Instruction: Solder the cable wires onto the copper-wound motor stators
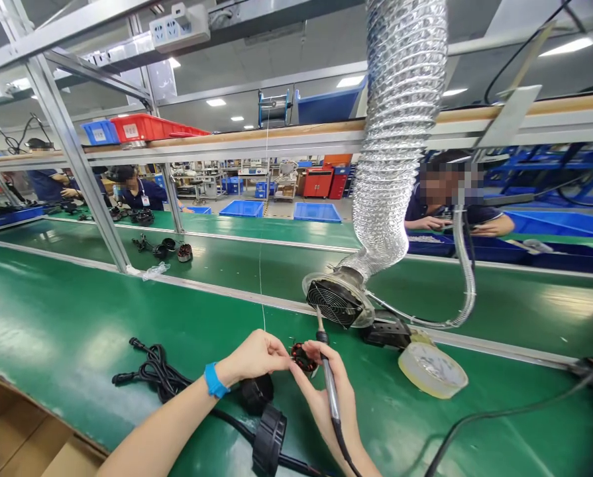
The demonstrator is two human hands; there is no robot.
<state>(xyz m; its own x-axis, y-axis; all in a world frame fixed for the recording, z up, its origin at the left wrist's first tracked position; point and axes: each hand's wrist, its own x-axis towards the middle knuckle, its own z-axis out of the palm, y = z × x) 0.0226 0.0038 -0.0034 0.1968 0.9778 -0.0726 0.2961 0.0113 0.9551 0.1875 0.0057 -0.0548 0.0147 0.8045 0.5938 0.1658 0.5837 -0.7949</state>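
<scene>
My left hand [256, 358], with a blue band at its wrist, is closed in a pinch. A thin solder wire [262, 285] runs down from above into it. In my right hand [333, 391] lies a soldering iron [330, 384], its tip pointing up and away toward the fan. A small round motor coil [303, 358] with red and black windings sits between the two hands, partly hidden by the right fingers. Below my left hand are a black round housing [257, 394] and a black ring nut [269, 437] on a thick cable.
A fume fan [333, 301] on a silver duct [398, 132] stands just beyond my hands. To the right is a round translucent dish [432, 370]. Coiled black cable [157, 371] lies left. A metal post [77, 159] rises from the bench. Co-workers sit opposite.
</scene>
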